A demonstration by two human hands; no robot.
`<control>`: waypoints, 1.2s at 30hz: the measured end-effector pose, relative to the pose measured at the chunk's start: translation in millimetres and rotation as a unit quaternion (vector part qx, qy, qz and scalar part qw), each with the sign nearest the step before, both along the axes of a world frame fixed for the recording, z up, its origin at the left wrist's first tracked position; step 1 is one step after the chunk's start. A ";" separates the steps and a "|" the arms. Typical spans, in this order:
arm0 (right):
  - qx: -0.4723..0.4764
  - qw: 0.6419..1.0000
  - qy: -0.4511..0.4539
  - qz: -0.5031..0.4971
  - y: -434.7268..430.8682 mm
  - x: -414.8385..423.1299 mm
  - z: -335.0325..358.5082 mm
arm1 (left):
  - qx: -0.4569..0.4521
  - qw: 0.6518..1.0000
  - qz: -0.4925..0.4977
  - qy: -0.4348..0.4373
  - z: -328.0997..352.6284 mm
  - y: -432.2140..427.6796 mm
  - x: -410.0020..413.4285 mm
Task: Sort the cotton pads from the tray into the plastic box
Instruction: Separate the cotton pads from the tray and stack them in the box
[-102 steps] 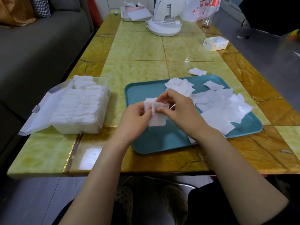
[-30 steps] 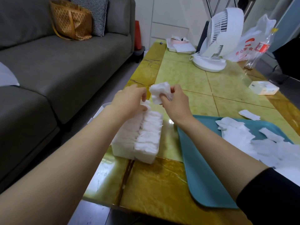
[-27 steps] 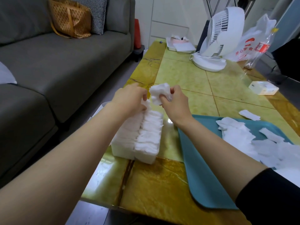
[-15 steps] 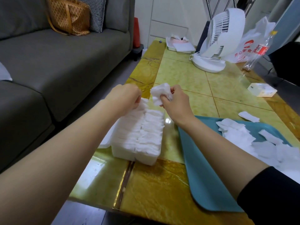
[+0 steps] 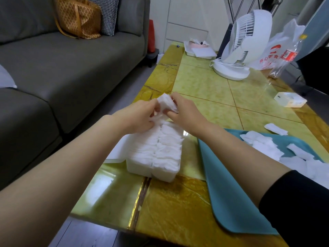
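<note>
Two hands [image 5: 138,115] [image 5: 186,114], one plastic box [image 5: 160,172], one tray [image 5: 231,202], one fan [image 5: 249,38].

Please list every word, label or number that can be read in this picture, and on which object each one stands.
"开心零食" in red, on the white plastic bag; the rest is hidden behind the bottle.
The bottle's red label: too blurred to read.
On the small white box: print too small to read.

Glossy yellow-green marbled tabletop [image 5: 201,82], reflective. Matt teal plastic tray [image 5: 226,193]. Soft fluffy white cotton pads [image 5: 160,148] in translucent plastic box [image 5: 135,168]. Grey matt cloth sofa [image 5: 67,65]. White smooth plastic fan [image 5: 243,45] far right.
</note>
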State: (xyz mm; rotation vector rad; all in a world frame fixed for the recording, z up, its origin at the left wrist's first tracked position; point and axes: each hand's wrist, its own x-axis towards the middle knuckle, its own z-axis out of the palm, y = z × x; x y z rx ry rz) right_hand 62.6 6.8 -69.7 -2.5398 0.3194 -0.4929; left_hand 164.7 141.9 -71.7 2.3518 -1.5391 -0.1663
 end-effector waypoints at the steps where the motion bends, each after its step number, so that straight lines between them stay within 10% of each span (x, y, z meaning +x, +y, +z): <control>1: 0.002 1.000 0.009 0.006 0.3 1.6 0.7 | -0.003 1.000 0.006 0.008 0.1 -0.3 0.2; 13: -0.021 0.998 0.049 -0.035 -1.9 15.4 6.6 | 0.036 0.998 0.012 -0.052 -3.0 -3.9 -3.7; 26: -0.141 0.940 0.299 0.081 19.4 33.1 24.0 | 0.002 0.988 0.051 -0.147 0.5 1.1 -14.1; 36: -0.115 0.954 0.275 0.025 30.4 34.2 9.8 | 0.018 0.986 0.067 -0.149 1.5 3.6 -21.1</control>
